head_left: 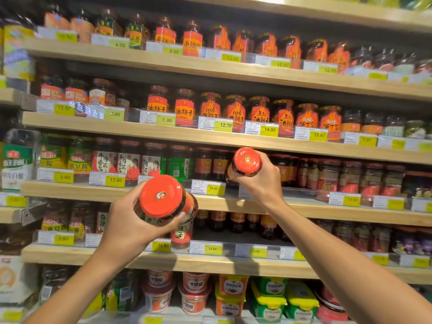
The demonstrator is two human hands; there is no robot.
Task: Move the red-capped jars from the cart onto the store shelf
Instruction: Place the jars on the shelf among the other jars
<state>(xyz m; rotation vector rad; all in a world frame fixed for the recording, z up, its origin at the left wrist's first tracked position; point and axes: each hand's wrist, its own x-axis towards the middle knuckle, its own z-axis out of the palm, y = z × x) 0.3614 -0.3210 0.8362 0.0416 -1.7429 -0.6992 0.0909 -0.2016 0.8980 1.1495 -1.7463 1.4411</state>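
Left hand (131, 220) gripping round red-capped glass jar (163, 197), right hand (261, 181) clutching second red-capped glass jar (245, 163) at wooden store shelf (327, 150), hands apart

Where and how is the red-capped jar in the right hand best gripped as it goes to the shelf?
Grip the glass body just below the red cap, fingers wrapped from behind and beneath, as the right hand does. The jar tilts cap-first toward the camera, so its sides stay reachable and its base is free to set down.

- Left hand (131, 220) raised at chest height, fingers curled round a jar, arm bent.
- Right hand (261, 183) reaches farther forward, arm extended, fingers gripping another jar.
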